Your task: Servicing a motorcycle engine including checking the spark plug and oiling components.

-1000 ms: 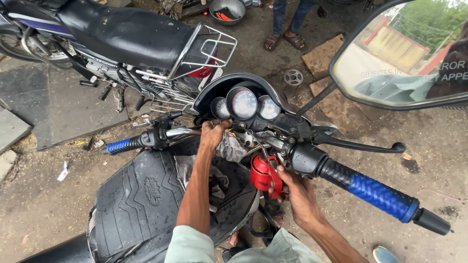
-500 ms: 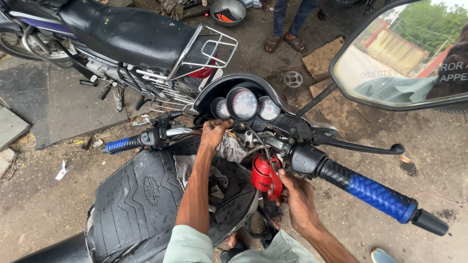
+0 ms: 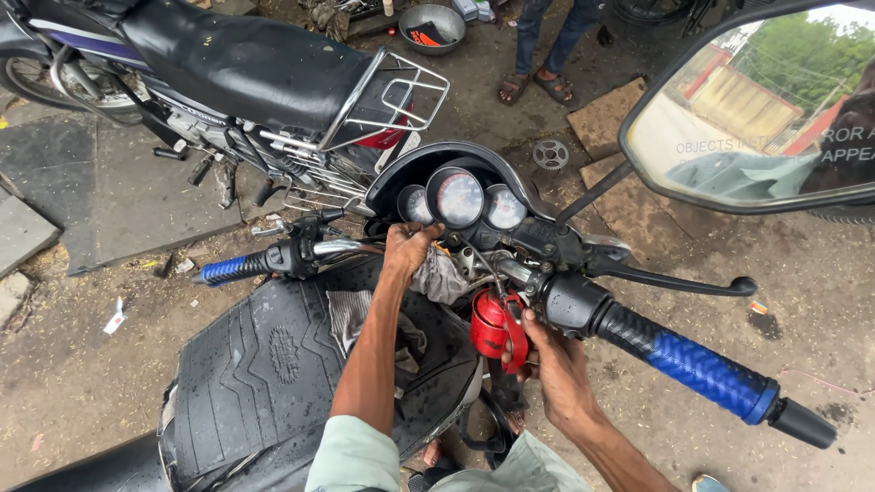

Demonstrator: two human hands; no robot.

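Observation:
I look down on a motorcycle's handlebar with blue grips (image 3: 702, 369) and a three-dial instrument cluster (image 3: 456, 196). My left hand (image 3: 407, 249) is closed on a grey rag (image 3: 442, 278) at the middle of the handlebar, just below the dials. My right hand (image 3: 551, 360) grips a small red canister-like part (image 3: 497, 325) hanging beneath the bar, next to the right switch housing (image 3: 570, 301). The black padded tank cover (image 3: 273, 364) lies under my left forearm.
A second motorcycle (image 3: 246, 73) with a metal rear rack is parked at the upper left. A mirror (image 3: 756, 118) fills the upper right. A person's sandalled feet (image 3: 538, 87), a metal bowl (image 3: 433, 27) and a sprocket (image 3: 550, 154) are on the dirt ground.
My right hand has shifted slightly on the red part. My left hand stays on the rag at the handlebar's middle.

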